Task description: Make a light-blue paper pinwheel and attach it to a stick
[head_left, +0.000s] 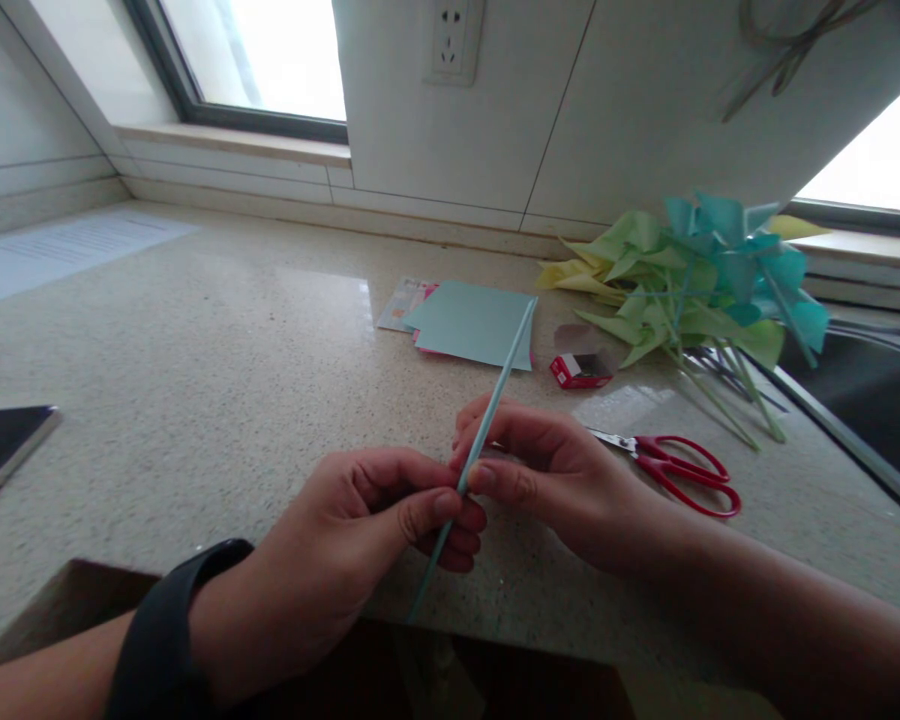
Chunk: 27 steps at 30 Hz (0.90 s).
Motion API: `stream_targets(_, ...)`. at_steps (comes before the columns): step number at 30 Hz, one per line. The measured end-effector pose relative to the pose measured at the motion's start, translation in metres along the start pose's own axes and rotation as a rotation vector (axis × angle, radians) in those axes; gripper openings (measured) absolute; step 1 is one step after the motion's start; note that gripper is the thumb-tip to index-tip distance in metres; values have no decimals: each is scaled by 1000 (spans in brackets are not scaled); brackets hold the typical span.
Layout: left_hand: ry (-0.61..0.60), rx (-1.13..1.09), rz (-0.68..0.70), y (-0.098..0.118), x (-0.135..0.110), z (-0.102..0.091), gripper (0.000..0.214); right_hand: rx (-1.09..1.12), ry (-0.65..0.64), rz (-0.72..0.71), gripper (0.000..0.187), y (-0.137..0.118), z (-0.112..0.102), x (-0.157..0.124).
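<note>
The thin pale-blue stick (499, 385) slants over the counter's (232, 400) near edge, pinched in your left hand (375, 530) and right hand (547, 475); red-handled scissors (647, 452) lie toward the right edge, blue paper (469, 322) toward the back.

1. The left hand (360, 540) and right hand (551, 462) pinch a thin, straight pale-blue stick (504, 375) over the near edge of the speckled beige worktop (232, 370).
2. Farther off lie square pale-blue paper sheets (469, 322), pink showing beneath.
3. Right of these sits a small open red box (572, 373).
4. Red-handled metal scissors (647, 450) lie beside the right hand.
5. Far right, green, yellow and blue folded-paper pinwheels (724, 258) are heaped.
</note>
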<state>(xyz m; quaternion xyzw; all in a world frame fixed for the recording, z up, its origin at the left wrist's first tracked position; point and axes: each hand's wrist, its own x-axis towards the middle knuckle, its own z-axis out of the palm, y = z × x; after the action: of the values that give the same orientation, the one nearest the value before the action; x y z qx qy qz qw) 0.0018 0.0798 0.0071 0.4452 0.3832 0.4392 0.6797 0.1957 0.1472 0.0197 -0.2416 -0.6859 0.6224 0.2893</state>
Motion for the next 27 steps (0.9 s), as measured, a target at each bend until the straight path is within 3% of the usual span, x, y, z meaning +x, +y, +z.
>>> stream_targets(6, -51, -150, -18, -1, -1, 1, 10, 72, -10, 43, 17, -4, 1, -1)
stream_targets(13, -88, -189, -68, 3, -1, 1, 12, 242, -140, -8, 7, -7, 2, 0)
stream_targets(21, -89, -174, -60, 0, -1, 1, 11, 87, -25, 23, 24, -5, -1, 0)
stream_targets(27, 8, -16, -65, -1, 0, 0, 7, 68, 42, 33, 25, 1, -3, 1)
